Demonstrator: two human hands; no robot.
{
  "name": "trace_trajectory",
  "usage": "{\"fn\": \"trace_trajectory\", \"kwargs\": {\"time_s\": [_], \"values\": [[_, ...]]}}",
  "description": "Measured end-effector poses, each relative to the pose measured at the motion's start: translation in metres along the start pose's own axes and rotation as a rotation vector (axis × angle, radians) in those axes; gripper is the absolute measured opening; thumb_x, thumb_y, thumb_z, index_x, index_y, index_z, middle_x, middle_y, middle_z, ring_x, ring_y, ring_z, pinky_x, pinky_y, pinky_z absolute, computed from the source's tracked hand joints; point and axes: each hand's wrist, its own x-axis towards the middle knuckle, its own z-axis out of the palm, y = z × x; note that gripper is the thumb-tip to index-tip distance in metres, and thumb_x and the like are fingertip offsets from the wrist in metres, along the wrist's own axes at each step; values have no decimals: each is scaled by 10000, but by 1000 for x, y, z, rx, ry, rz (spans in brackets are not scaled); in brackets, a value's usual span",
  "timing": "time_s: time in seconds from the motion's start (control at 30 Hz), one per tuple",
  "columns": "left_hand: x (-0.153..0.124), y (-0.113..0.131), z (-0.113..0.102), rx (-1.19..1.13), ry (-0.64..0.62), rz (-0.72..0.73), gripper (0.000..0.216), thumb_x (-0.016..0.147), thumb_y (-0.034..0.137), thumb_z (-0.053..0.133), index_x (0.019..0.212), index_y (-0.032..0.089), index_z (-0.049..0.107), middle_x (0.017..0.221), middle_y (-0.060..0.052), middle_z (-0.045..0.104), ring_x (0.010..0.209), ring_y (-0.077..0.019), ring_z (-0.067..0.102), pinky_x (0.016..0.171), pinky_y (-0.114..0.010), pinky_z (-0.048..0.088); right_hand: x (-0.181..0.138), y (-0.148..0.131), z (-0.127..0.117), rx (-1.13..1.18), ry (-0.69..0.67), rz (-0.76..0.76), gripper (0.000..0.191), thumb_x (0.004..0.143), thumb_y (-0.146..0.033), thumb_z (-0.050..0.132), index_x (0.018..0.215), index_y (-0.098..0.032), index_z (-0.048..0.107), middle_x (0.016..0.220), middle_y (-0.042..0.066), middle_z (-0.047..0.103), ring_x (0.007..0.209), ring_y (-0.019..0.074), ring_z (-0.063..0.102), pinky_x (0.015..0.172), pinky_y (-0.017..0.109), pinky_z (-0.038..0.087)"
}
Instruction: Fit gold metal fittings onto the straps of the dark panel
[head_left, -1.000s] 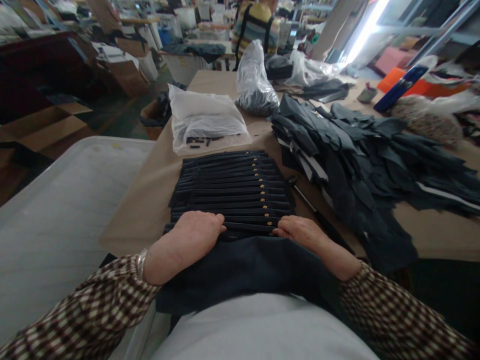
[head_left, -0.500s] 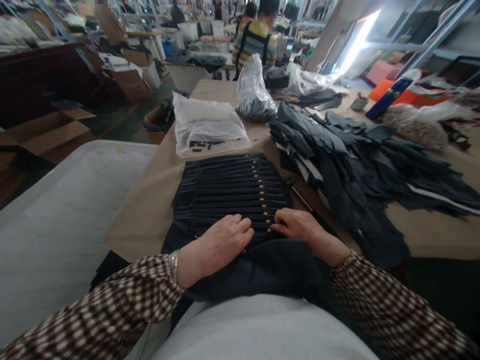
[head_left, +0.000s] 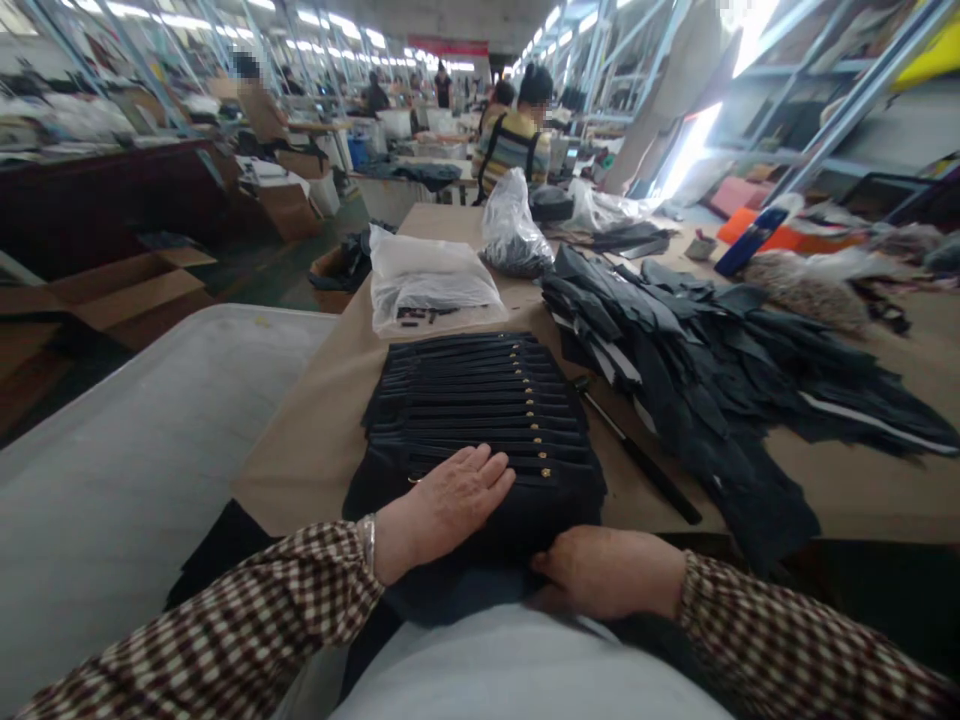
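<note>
A stack of overlapping dark fabric pieces with zippers (head_left: 480,400) lies before me on the table, gold-coloured zipper pulls lined up along its right side. My left hand (head_left: 450,505) rests flat on the nearest piece, fingers stretched out below the closest zipper. At the table's front edge, close to my body, my right hand (head_left: 600,570) has its fingers curled around the near edge of that dark fabric piece (head_left: 480,575). Its fingertips are partly hidden and slightly blurred.
A hammer-like tool with a black handle (head_left: 645,460) lies right of the stack. Beyond it spreads a heap of dark fabric pieces (head_left: 675,340). Clear plastic bags (head_left: 435,280) stand behind the stack. A white bin (head_left: 150,440) adjoins the table's left side. Other people sit farther back.
My right hand has left the zipper pulls and moved down toward my body. The near fabric flap now lies lower, and my left hand has flattened. The view has tilted up.
</note>
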Motion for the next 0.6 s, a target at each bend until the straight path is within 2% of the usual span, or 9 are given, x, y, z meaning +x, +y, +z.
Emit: {"fn": "trace_trajectory", "kwargs": {"time_s": [0.07, 0.13, 0.23, 0.33, 0.4, 0.47, 0.5, 0.6], "values": [[-1, 1, 3, 30, 35, -6, 388, 910, 154, 438, 1297, 144, 460, 1330, -101, 503, 1236, -254, 443, 1054, -393, 321, -4, 3, -16, 20, 77, -36, 301, 925, -353, 442, 945, -167, 678, 821, 85, 705, 774, 224, 657, 659, 299, 443], [-2, 1, 6, 53, 62, -15, 361, 930, 160, 404, 1283, 151, 477, 1312, -87, 523, 1221, -239, 462, 1044, -373, 332, -3, 12, -34, 67, 220, -57, 205, 922, -291, 460, 938, -206, 645, 872, 33, 685, 832, 181, 632, 727, 276, 432], [-1, 3, 5, 90, 92, -19, 349, 950, 181, 366, 1275, 150, 491, 1299, -75, 533, 1202, -233, 476, 1038, -356, 338, 9, 37, -53, 95, 379, -41, 103, 881, -203, 498, 918, -212, 593, 943, 12, 633, 895, 159, 580, 801, 273, 408], [2, 2, -10, 63, 56, -5, 302, 938, 199, 407, 1201, 130, 539, 1214, -93, 571, 1121, -234, 517, 986, -356, 382, 29, 65, -56, 82, 366, -18, 119, 787, -121, 546, 870, -203, 572, 928, 13, 599, 890, 167, 551, 786, 278, 397], [7, -8, -25, -56, -9, 24, 253, 904, 302, 508, 1081, 139, 586, 1093, -87, 608, 1033, -235, 543, 923, -358, 427, 40, 79, -53, 98, 340, 10, 147, 739, -93, 555, 841, -197, 566, 886, 5, 594, 851, 164, 549, 747, 269, 391], [18, -33, -39, -219, -35, -5, 231, 872, 369, 560, 975, 167, 607, 994, -62, 625, 974, -220, 555, 891, -344, 448, 48, 88, -49, 143, 336, 28, 153, 728, -77, 537, 825, -194, 560, 865, -4, 599, 833, 154, 552, 728, 257, 385], [27, -52, -42, -291, -14, -64, 213, 877, 367, 553, 948, 175, 611, 977, -55, 629, 971, -209, 559, 899, -334, 447, 51, 90, -48, 168, 328, 24, 151, 726, -71, 531, 812, -192, 558, 851, -8, 603, 821, 148, 555, 715, 249, 382], [58, -131, -35, -389, 64, -455, 228, 905, 306, 494, 1041, 170, 617, 1119, -72, 616, 1094, -189, 537, 1002, -303, 387, 62, 96, -45, 222, 271, -3, 127, 716, -67, 553, 769, -182, 567, 805, -6, 614, 777, 146, 570, 659, 233, 378]]}}
